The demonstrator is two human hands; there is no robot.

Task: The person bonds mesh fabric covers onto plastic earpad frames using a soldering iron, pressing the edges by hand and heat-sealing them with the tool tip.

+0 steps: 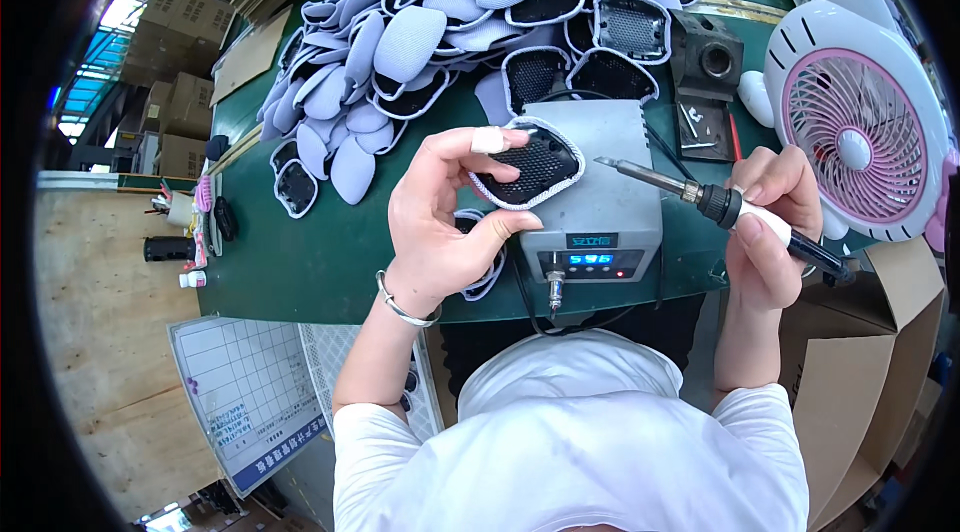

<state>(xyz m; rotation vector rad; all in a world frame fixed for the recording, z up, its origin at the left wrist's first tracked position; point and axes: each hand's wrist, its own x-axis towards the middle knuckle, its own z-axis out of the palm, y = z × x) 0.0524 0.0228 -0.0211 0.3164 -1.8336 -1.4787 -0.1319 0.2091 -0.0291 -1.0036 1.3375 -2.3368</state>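
Note:
My left hand pinches a fabric-edged pad whose black mesh backing faces up. A bandage is wrapped on one of its fingers, and a bangle circles the wrist. In my right hand is a soldering iron, its metal tip pointing left toward the pad, with a gap between them. Beneath both lies a grey soldering station with a lit blue display and a cable plugged into its front. More pads lie partly hidden behind my left hand.
A large heap of similar grey-lilac pads covers the far side of the green table. To the right stand a metal block, a small tray and a white-pink fan. An open cardboard box sits at the lower right.

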